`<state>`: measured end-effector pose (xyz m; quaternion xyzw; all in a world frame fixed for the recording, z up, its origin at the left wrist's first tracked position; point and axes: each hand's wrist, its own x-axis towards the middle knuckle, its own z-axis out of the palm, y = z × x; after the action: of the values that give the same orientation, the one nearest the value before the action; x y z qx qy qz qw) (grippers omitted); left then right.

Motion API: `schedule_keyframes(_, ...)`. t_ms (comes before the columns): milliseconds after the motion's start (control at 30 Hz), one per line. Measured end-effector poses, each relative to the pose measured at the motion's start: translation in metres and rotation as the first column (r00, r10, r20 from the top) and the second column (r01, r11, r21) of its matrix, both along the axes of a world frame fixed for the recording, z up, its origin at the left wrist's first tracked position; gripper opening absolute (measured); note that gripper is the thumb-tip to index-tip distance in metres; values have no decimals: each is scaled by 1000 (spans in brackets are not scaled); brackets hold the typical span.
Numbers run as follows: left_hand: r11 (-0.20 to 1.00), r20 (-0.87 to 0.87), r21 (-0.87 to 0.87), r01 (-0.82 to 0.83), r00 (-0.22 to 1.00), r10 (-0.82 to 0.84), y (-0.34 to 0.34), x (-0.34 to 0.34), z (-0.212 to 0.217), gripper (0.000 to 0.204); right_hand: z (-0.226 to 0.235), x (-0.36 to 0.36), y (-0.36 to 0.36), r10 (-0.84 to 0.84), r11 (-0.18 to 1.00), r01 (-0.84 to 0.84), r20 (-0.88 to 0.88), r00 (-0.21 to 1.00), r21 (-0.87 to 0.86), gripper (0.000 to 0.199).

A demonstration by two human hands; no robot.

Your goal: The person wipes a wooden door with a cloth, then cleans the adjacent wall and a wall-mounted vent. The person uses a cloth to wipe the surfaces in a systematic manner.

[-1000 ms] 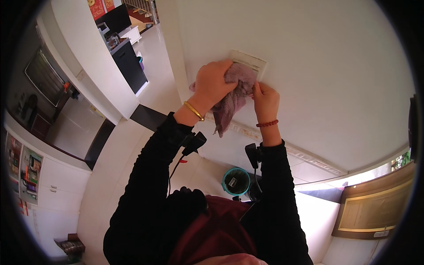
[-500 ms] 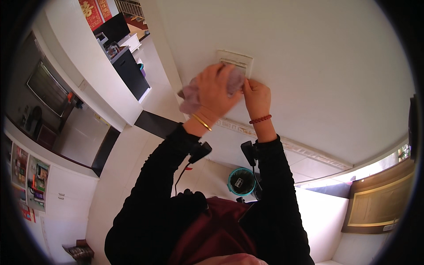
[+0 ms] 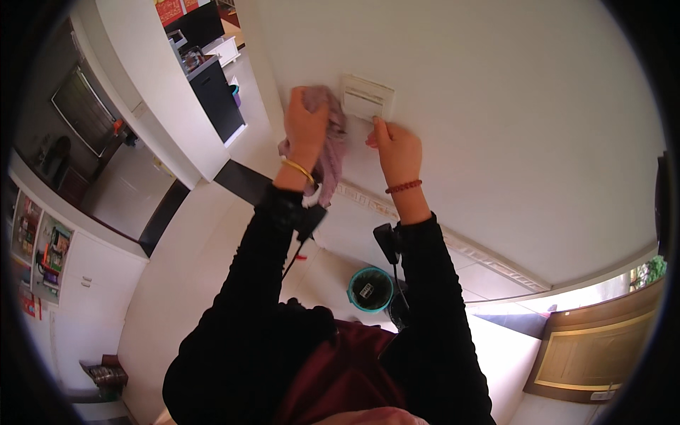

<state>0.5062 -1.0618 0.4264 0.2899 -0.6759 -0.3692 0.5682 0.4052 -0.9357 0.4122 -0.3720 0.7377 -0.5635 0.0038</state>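
A crumpled mauve cloth [image 3: 331,152] is bunched in my left hand [image 3: 306,124], its loose end hanging down past the gold bangle on that wrist. This hand is just left of a cream switch plate [image 3: 367,97] on the pale wall. My right hand [image 3: 398,150], with a red bead bracelet at the wrist, has its thumb and forefinger pinched at the plate's lower right edge. Its other fingers are curled, and whatever may be between the fingertips is too small to make out.
Below my hands a teal-rimmed bucket [image 3: 370,289] stands on the tiled floor. A patterned border strip [image 3: 489,262] runs along the foot of the wall. White cabinets [image 3: 99,297] are at the left, a brown door [image 3: 598,350] at the right. A dark cabinet [image 3: 218,99] shows through the opening.
My left hand and the cloth have moved left off the switch plate, uncovering it. The cloth now hangs lower. My right hand stays pinched by the plate's lower edge.
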Motion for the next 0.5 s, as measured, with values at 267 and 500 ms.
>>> schedule_keyframes(267, 760, 91, -648, -48, 986, 140, 24, -16, -16, 34, -3, 0, -4, -174, 980, 195, -302, 937, 40, 43)
schedule_keyframes(500, 974, 37, -228, -10, 999, 18, -7, 0, -16, 30, -8, -2, -3, -43, 999, 43, -40, 998, -16, 42)
